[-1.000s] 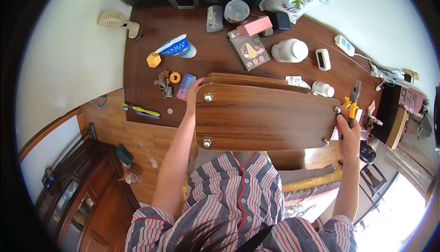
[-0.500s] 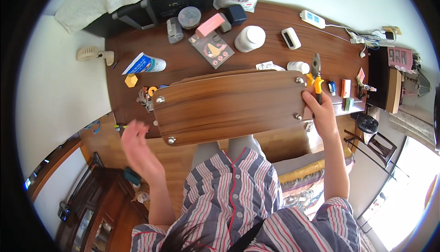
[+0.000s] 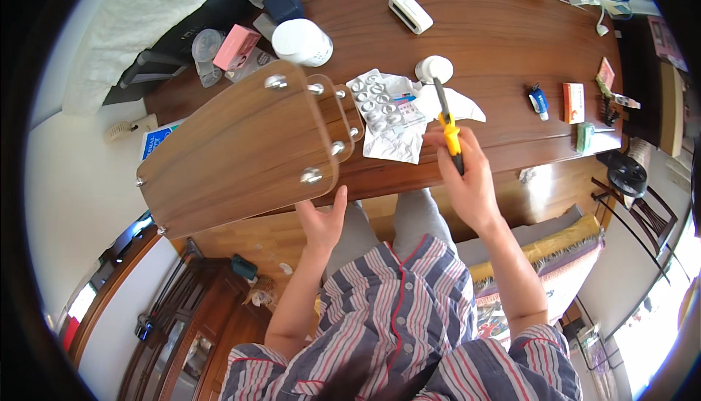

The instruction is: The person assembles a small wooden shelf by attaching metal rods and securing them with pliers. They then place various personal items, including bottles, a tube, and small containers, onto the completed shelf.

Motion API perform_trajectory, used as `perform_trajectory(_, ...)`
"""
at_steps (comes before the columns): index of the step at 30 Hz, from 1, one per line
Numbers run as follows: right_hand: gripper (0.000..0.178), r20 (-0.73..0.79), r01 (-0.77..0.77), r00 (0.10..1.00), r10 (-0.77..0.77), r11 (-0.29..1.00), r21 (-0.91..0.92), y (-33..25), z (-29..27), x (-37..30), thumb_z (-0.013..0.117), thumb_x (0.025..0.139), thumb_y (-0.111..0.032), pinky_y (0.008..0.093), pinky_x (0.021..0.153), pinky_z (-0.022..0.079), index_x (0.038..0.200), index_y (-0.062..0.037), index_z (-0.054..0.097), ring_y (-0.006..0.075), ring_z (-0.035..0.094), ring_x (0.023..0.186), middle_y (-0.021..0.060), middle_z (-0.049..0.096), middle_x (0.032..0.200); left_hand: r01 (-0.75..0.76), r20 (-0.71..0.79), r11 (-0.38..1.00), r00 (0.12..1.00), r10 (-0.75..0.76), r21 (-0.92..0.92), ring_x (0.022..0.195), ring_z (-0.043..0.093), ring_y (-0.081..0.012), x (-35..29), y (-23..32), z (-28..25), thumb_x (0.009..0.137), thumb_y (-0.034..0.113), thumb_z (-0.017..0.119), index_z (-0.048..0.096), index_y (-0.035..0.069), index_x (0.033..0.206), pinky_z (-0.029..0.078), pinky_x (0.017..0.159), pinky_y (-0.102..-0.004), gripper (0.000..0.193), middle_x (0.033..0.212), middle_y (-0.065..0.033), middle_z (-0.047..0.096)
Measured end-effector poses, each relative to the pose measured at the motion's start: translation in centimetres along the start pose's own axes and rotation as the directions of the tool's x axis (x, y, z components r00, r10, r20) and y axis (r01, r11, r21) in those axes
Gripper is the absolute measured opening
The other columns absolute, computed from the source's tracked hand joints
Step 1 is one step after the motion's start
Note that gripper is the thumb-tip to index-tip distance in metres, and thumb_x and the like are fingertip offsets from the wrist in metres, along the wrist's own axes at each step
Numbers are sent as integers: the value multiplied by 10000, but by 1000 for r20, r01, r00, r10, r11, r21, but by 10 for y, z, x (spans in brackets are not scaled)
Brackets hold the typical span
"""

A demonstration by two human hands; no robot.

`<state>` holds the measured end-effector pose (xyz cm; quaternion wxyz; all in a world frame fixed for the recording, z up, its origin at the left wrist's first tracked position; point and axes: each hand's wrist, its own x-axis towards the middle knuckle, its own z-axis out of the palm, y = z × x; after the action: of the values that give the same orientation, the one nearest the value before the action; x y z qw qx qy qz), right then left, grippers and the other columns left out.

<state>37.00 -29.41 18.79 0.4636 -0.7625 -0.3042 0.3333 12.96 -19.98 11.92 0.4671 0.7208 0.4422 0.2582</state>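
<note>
I hold up a brown wooden panel, tilted, with silver bolt heads and two smaller boards stacked at its right end. My left hand is palm-up under the panel's lower right corner, fingers spread against its edge. My right hand is off the panel. It grips a yellow-handled tool whose dark metal tip points up toward the desk. I sit in a striped shirt at a wooden desk.
On the desk lie blister packs on crumpled white paper, a white jar, a pink box, a white device, a small orange box and cables at the far right. A dark wooden cabinet stands lower left.
The panel has swung left and tilted. My right hand let go of its right edge and now holds only the yellow-handled tool. My left hand moved under the panel's lower right corner.
</note>
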Motion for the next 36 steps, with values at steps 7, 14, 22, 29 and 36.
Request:
perform_trajectory(7,304,148,-2,987,-68,902,432,57,85,22,492,976,-26,343,1034,393,1258,-7,606,277,548,1197,157,558,1241,114,-95,691,962,-257,-714,1272,469,-235,7,-18,8,801,-12,534,555,24,1120,240,1188,-492,322,1158,-54,558)
perform_trajectory(14,330,106,26,992,-67,936,351,94,109,33,454,895,55,348,945,446,1178,10,618,315,584,1070,157,556,1162,241,-144,969,958,-247,-59,1189,544,-232,2,-74,12,874,-39,546,552,-1,1257,372,1053,-449,385,1179,-107,626)
perform_trajectory(22,321,204,-71,979,14,960,272,119,96,27,463,904,50,327,815,461,1178,4,624,252,567,896,150,539,1178,-376,150,750,923,355,544,1220,520,-335,128,-99,43,902,158,708,512,19,1314,421,1030,-412,477,1304,-174,544)
perform_trajectory(29,310,204,23,977,-67,977,210,131,102,27,485,870,59,385,965,436,1146,15,619,379,547,1106,197,515,1229,-477,329,684,878,347,552,809,611,-374,168,-104,25,922,275,661,604,27,983,477,692,-434,262,844,-147,643)
perform_trajectory(36,359,246,149,955,-165,985,84,144,106,24,536,844,62,423,1043,396,1202,59,554,413,487,1186,227,467,1292,-553,399,676,830,390,487,700,582,-378,152,-98,18,944,347,591,578,39,907,451,608,-443,311,763,-139,593)
